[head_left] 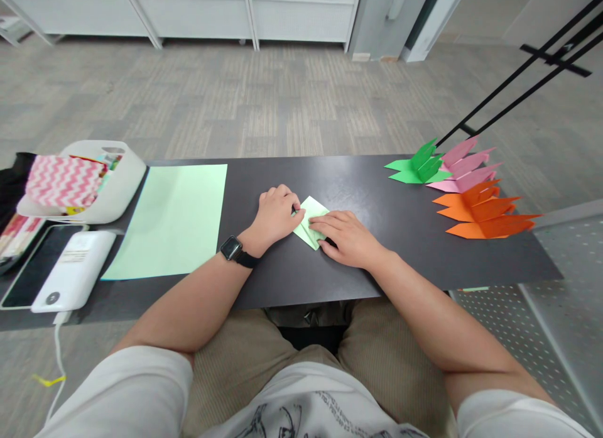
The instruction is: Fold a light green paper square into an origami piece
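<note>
A small piece of light green paper (311, 205), folded into a diamond-like shape, lies on the dark tabletop in front of me. At its left corner my left hand (277, 213), with a black watch on the wrist, has its fingers curled and the thumb and forefinger closed on the paper's edge. My right hand (346, 237) grips the right side, fingers laid over the top and thumb at the lower edge. Part of the folds is hidden under the fingers. Large light green sheets (174, 218) lie flat to the left of my left hand.
Folded paper shapes in green (421, 164), pink (466, 164) and orange (485, 212) stand at the table's right end. On the left are a white basket (127, 180) holding a pink zigzag pouch (66, 180), a phone (35, 268) and a white power bank (75, 268) with a cable.
</note>
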`<action>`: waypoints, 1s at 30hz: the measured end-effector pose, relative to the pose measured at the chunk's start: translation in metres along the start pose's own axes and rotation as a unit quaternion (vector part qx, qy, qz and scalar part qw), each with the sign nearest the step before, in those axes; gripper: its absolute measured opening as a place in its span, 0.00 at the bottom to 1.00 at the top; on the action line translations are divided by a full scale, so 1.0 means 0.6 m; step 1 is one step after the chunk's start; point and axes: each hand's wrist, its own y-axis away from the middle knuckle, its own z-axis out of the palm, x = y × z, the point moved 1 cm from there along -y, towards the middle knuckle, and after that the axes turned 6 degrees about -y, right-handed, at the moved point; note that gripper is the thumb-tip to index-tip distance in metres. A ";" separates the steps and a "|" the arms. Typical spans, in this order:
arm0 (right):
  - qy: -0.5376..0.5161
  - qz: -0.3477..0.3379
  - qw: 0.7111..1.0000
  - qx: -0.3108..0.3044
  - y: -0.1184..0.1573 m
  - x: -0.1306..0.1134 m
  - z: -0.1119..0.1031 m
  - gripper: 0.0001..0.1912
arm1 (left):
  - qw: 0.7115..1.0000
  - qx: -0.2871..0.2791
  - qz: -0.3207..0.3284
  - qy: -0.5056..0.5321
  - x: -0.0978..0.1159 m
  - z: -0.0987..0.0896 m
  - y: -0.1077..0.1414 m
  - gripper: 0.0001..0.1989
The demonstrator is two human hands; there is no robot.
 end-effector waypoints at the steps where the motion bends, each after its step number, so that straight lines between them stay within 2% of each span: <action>1: 0.000 0.000 1.000 0.000 0.000 0.000 0.000 0.21 | 1.000 -0.002 -0.001 0.001 0.001 0.000 0.000 0.07; 10: 0.003 -0.008 1.000 0.005 -0.003 0.002 -0.002 0.23 | 1.000 -0.001 -0.006 -0.003 0.002 0.000 0.000 0.07; 17: 0.004 -0.034 0.999 -0.015 -0.017 0.017 -0.009 0.27 | 1.000 -0.004 0.000 -0.012 0.000 0.004 0.001 0.08; 30: -0.007 0.012 1.000 0.002 -0.020 0.015 0.007 0.28 | 1.000 -0.020 0.000 0.001 -0.003 -0.008 0.001 0.08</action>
